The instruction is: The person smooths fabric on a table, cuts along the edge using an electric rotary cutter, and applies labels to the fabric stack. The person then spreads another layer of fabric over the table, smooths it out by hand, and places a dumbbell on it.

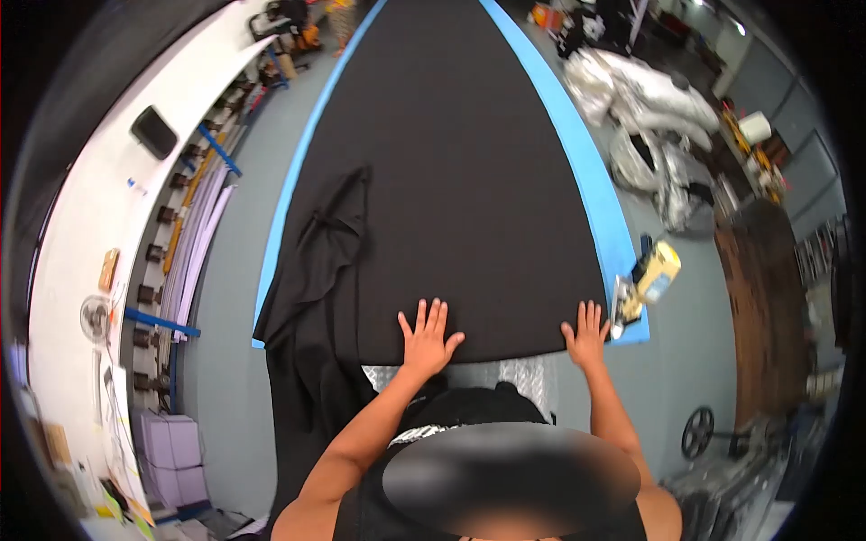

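Note:
Black fabric [460,198] lies spread along a long table with a light blue surface [591,185]. My left hand [427,341] rests flat on the fabric near its front edge, fingers spread, holding nothing. Further right, my right hand [586,337] lies on the fabric's front right corner, fingers stretched out and thumb apart. Beside that hand, at the table's right edge, stands a yellow and metal tool [642,284]. On the left, a bunched, wrinkled part of the fabric [329,239] is folded over and hangs down past the table's front edge.
Plastic-wrapped bundles [649,104] lie on the right. Rolls on a rack [203,234] and a white surface with a small fan [96,317] are on the left. A black wheel [697,433] is at the lower right. Part of a person [341,20] shows at the far left.

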Action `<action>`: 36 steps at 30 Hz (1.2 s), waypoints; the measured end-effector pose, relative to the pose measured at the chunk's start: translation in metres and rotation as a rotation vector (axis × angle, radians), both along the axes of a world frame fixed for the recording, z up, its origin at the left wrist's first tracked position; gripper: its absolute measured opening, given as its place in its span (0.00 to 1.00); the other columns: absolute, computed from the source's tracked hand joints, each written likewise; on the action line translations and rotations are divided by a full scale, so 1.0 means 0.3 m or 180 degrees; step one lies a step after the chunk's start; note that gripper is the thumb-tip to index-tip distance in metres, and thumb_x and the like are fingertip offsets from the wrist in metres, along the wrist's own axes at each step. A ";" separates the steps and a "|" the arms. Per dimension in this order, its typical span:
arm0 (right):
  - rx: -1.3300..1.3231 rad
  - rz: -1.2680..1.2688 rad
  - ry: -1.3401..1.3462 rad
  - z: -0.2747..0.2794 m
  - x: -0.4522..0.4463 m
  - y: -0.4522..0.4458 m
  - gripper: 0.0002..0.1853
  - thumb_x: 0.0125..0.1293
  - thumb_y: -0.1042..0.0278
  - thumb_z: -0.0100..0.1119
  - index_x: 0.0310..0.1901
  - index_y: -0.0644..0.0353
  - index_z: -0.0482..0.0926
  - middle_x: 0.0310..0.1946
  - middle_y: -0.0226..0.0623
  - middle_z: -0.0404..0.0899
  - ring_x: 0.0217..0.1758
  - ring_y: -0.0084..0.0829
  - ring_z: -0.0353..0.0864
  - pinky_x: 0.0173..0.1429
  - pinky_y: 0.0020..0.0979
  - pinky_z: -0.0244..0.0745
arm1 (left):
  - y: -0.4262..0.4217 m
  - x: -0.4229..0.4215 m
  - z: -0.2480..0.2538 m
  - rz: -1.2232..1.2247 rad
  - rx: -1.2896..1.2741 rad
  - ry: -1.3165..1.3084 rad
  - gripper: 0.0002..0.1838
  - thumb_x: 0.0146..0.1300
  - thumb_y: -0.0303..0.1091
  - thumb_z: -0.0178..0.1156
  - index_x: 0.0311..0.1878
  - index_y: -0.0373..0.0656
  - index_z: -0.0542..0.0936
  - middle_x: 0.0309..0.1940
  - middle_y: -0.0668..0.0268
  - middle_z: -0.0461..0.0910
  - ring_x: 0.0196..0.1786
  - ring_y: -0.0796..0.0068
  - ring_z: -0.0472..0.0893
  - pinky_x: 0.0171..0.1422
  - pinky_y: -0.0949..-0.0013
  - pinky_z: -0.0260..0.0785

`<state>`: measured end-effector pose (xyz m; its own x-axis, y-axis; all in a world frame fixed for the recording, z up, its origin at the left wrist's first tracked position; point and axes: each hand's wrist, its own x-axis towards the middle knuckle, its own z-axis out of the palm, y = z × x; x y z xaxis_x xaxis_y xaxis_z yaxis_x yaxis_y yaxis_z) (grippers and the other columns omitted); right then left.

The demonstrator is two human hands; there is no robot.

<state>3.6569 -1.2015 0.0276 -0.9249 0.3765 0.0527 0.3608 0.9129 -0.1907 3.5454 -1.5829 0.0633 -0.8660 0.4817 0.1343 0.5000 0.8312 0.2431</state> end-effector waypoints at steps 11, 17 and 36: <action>0.0097 -0.0219 0.0341 0.074 -0.029 -0.037 0.42 0.74 0.37 0.49 0.80 0.53 0.54 0.82 0.46 0.47 0.86 0.47 0.43 0.81 0.64 0.34 | -0.032 -0.011 -0.055 -0.0308 -0.0274 -0.0290 0.45 0.73 0.65 0.48 0.79 0.37 0.60 0.81 0.54 0.55 0.84 0.47 0.46 0.77 0.22 0.29; 0.0135 -0.0144 -0.0358 0.027 -0.023 -0.061 0.43 0.74 0.31 0.44 0.81 0.48 0.51 0.83 0.43 0.44 0.87 0.44 0.38 0.83 0.63 0.28 | -0.014 -0.037 -0.084 -0.0406 -0.0345 -0.0182 0.46 0.71 0.68 0.47 0.79 0.40 0.61 0.81 0.59 0.57 0.85 0.50 0.46 0.77 0.21 0.26; -0.0311 0.0680 -0.0008 0.043 -0.025 0.107 0.44 0.72 0.32 0.49 0.79 0.55 0.57 0.81 0.51 0.48 0.86 0.53 0.40 0.80 0.69 0.31 | 0.064 0.042 -0.070 -0.0129 -0.0642 -0.0185 0.45 0.67 0.69 0.50 0.80 0.50 0.61 0.81 0.59 0.55 0.84 0.52 0.49 0.79 0.26 0.32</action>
